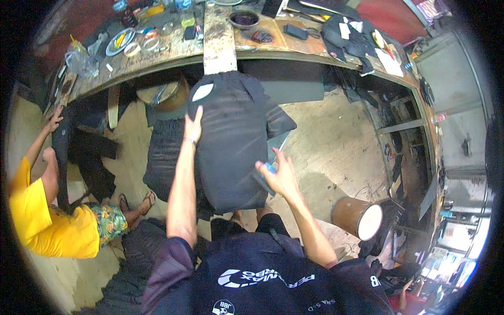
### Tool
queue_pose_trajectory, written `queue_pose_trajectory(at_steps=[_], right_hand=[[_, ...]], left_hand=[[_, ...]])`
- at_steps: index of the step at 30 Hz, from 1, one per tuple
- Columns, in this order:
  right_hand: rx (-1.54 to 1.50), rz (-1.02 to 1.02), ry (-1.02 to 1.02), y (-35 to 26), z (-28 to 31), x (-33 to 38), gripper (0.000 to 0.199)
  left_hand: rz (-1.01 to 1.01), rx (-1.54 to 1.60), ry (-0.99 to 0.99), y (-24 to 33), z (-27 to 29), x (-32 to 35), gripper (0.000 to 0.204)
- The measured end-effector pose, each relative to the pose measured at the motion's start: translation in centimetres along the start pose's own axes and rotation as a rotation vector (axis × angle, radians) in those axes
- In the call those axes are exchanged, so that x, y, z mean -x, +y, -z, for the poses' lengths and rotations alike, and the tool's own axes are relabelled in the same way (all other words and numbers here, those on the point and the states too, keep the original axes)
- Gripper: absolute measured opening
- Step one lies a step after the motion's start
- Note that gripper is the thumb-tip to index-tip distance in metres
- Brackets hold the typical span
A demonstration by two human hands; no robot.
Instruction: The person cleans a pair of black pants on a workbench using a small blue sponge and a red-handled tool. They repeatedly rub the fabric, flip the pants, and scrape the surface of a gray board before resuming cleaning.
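Observation:
A long, black fabric-covered piece (231,142) with rounded corners lies in front of me. Its far end meets a wooden plank, and a white oval patch (203,93) shows near its far left corner. My left hand (193,124) grips its left edge, the thumb on top and the other fingers mostly hidden. At its near right side, my right hand (281,176) is closed around a small tool with a dark body and a blue part (270,168); its exact kind is not clear. One finger of that hand points outward.
A cluttered workbench (173,55) curves across the back, with a bowl (244,19) on it. The wooden plank (220,42) juts toward me. To the left sits a person in a yellow shirt (47,215). A brown drum (349,215) is at the right; dark cloth (131,268) covers floor at lower left.

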State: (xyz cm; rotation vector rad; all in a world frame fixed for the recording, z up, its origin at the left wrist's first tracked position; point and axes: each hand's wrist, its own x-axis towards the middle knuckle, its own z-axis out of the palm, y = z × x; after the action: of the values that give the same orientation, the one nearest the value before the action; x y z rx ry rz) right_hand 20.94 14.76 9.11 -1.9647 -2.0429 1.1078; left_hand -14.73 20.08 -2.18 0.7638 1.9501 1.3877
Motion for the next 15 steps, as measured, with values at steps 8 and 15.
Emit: queue_pose_trajectory(at_steps=[8,15], right_hand=[[-0.165,-0.031,-0.184,5.0,-3.0,7.9,0.078],[0.322,-0.019,-0.321,10.7,1.8,10.0,0.071]], left_hand=[[0.053,0.056,-0.167,-1.9,1.3,7.4,0.089],[0.508,0.659,-0.27,-5.6,5.1,26.5,0.068]])
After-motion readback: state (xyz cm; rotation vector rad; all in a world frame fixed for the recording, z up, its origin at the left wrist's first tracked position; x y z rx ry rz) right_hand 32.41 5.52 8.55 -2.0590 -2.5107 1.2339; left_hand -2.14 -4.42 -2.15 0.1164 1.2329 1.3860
